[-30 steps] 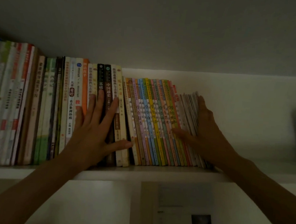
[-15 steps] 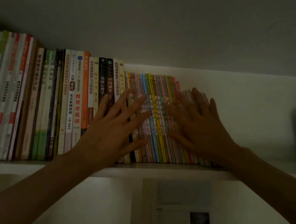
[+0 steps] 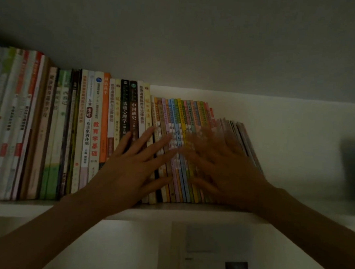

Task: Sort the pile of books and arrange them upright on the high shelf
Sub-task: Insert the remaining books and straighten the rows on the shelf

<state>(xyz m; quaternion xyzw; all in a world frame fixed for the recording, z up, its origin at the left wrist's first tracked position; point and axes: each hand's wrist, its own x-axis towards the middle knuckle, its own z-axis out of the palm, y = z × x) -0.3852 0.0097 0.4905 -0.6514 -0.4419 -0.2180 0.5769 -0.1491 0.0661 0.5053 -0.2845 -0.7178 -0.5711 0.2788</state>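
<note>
Since a second ago, slid inward: left hand point(image 3: 132, 169) off the tall dark spines onto the thin colourful books point(image 3: 181, 122), right hand point(image 3: 226, 169), blurred, off the row's leaning right end. Fingers straight and spread on both, flat against spines, gripping nothing. Books upright along the high shelf point(image 3: 306, 208).

The high shelf point(image 3: 166, 214) is viewed from close below, head-on and tilted upward, by one head-worn camera.
</note>
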